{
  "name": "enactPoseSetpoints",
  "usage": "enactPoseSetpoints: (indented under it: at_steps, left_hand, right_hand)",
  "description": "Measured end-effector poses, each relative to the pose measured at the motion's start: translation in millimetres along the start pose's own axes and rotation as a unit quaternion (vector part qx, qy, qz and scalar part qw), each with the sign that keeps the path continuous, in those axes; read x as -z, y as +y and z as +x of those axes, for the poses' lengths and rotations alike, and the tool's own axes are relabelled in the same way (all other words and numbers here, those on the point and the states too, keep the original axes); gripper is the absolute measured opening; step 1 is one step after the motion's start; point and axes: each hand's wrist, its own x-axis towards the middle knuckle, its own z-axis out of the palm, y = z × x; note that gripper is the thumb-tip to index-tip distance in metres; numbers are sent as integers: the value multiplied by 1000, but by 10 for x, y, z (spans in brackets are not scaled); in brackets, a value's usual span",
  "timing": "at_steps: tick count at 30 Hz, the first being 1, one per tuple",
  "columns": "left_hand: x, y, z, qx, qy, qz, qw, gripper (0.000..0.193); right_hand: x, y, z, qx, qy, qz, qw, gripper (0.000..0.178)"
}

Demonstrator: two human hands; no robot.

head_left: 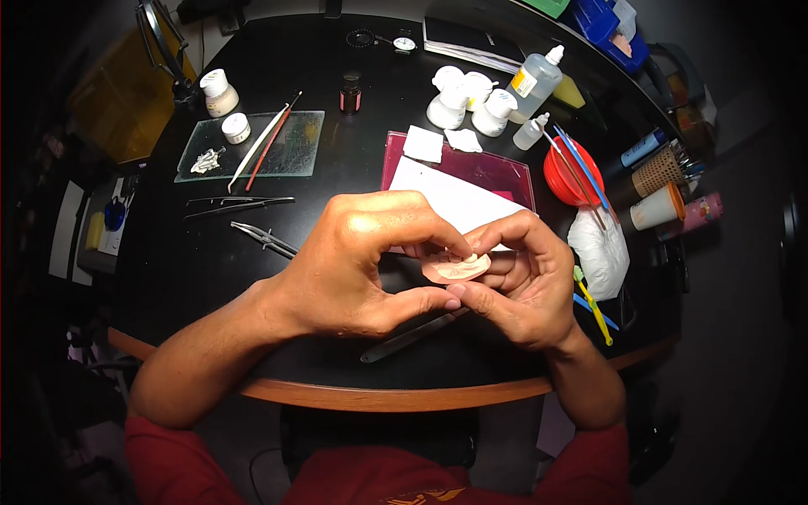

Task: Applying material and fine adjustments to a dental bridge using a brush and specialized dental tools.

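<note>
A small pinkish dental cast [453, 270] is held up over the desk's near half, between my two hands. My left hand [370, 261] is closed on its left side, with the thumb under its near edge and the index finger reaching over the top. My right hand [522, 282] grips the right side, thumb tip close to the left thumb and index finger bent onto the raised teeth. The fingertips hide part of the cast. Below the hands a flat metal spatula [408, 338] lies on the desk, its far end covered.
White paper [459, 198] lies on a dark red plate [518, 175]. Left, a glass slab [295, 143] bears brushes and a jar; tweezers [261, 239] lie nearer. Right stand a red bowl [566, 181], crumpled white tissue [602, 252] and bottles [536, 84]. The wooden desk edge [396, 396] runs in front.
</note>
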Motion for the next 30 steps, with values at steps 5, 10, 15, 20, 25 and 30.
enactPoseSetpoints:
  at_steps: [5, 10, 15, 20, 25, 30]
  left_hand:
    - [-19, 10, 22, 8, 6, 2, 1000, 35]
    - [-19, -12, 7, 11, 6, 12, 1000, 36]
    - [-4, -15, 20, 4, 7, 30, 1000, 37]
    - [10, -13, 15, 3, -5, 10, 1000, 40]
    - [11, -15, 25, -1, -9, 7, 1000, 41]
    - [10, -7, 41, -2, -14, 0, 1000, 41]
  right_hand:
    - [120, -45, 34, 5, -33, -17, 999, 37]
    - [123, -13, 43, 14, -43, -19, 999, 33]
    - [147, 13, 39, 22, -43, -25, 999, 31]
    - [116, -11, 42, 25, -42, -28, 998, 31]
    - [126, -16, 45, 43, -45, -43, 997, 30]
    - [135, -20, 30, 39, -43, -45, 997, 29]
